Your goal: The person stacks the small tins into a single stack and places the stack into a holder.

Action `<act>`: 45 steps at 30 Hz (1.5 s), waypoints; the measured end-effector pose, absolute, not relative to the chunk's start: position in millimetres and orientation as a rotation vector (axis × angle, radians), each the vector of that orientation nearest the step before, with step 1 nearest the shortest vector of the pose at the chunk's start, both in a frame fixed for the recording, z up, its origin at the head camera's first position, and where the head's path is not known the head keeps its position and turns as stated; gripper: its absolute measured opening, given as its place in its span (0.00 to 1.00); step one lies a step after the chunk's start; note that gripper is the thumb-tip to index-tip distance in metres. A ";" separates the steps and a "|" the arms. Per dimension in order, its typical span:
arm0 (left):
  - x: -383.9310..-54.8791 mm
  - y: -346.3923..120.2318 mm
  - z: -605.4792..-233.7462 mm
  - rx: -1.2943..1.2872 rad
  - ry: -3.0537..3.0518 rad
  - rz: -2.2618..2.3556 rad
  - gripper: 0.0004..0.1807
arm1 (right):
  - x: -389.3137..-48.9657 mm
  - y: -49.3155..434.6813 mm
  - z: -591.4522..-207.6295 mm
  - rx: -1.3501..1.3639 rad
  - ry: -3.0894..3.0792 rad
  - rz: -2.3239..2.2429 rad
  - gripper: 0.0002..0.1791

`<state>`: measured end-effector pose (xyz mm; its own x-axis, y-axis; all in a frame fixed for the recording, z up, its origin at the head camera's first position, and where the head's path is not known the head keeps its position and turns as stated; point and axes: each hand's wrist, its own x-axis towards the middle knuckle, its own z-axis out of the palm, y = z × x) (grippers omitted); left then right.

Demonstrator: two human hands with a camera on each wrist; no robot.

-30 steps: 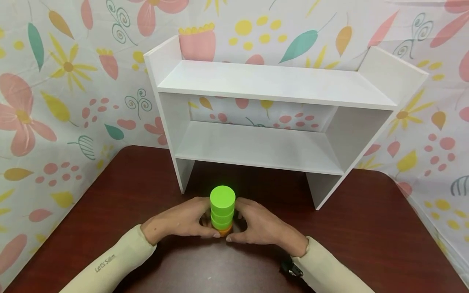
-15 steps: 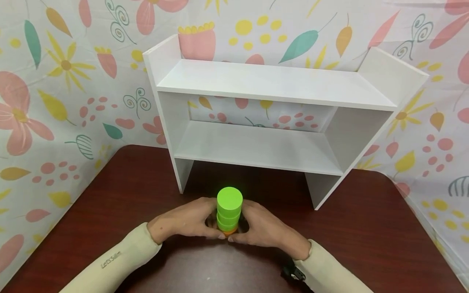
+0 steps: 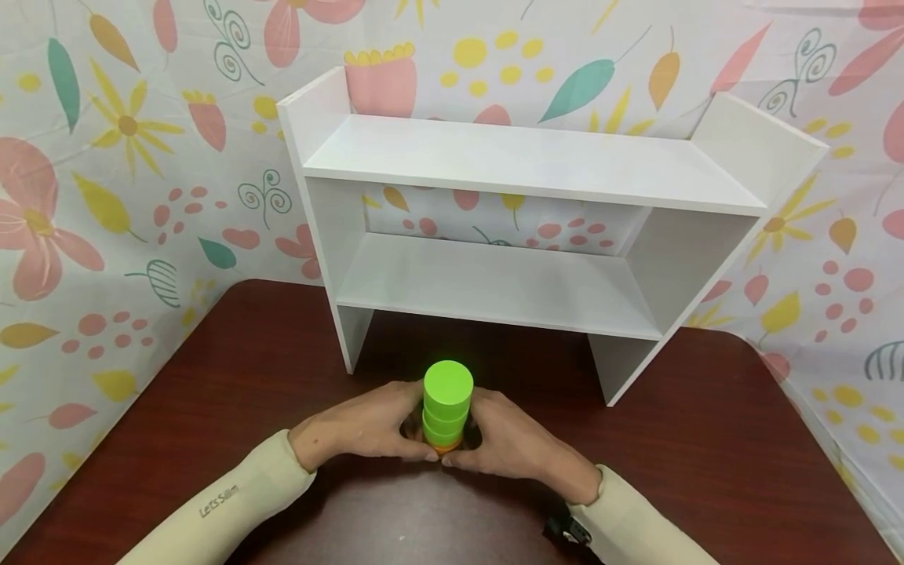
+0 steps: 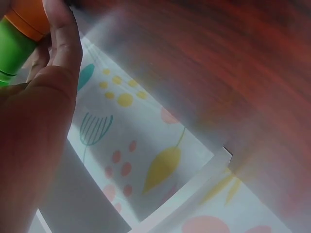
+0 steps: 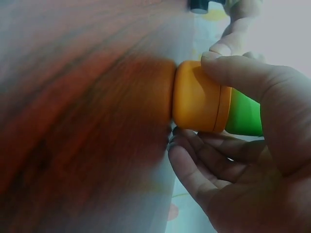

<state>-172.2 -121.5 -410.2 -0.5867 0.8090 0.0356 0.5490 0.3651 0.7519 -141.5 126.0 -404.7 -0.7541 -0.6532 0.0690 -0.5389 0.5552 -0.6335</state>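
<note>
An upright stack of bright green round containers (image 3: 447, 400) stands on an orange container (image 5: 197, 97) near the middle of the table. In the right wrist view, the orange one has a seam near its top and its base meets the table. My left hand (image 3: 377, 422) curls around the left of the orange container, thumb in front. My right hand (image 3: 514, 439) grips it from the right, the thumb on its side and the other fingers behind. Both thumb tips almost meet at the front in the head view. The left wrist view shows only part of the orange piece (image 4: 28, 18).
A white two-tier shelf (image 3: 537, 165) stands on the dark red-brown table (image 3: 749, 439) just behind the stack. Behind it hangs a patterned cloth (image 3: 141, 204). A black device (image 3: 567, 530) is at my right wrist.
Both hands and the stack have shifted a little to the right, mostly in the first half second. The grip looks the same.
</note>
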 end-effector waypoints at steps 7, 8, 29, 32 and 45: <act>-173.1 -120.2 -409.6 1.177 2.314 1.052 0.30 | -138.6 130.9 -406.8 -1.001 2.620 -1.027 0.32; -173.1 -120.1 -409.5 1.178 2.318 1.048 0.29 | -137.9 131.7 -407.1 -0.995 2.615 -1.041 0.32; -167.9 -120.9 -409.0 1.204 2.386 0.993 0.24 | -133.7 134.0 -408.8 -0.969 2.649 -1.087 0.32; -168.1 -120.6 -409.2 1.209 2.392 0.987 0.24 | -133.6 134.0 -408.4 -0.971 2.658 -1.079 0.31; -168.9 -119.7 -408.0 1.210 2.398 0.996 0.24 | -132.4 134.1 -406.0 -0.976 2.677 -1.063 0.30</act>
<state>-168.9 -119.7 -408.0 -0.6119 0.7887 0.0592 0.5986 0.4128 0.6865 -132.4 134.1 -406.0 -0.7897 -0.5984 0.1354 -0.5283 0.5509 -0.6460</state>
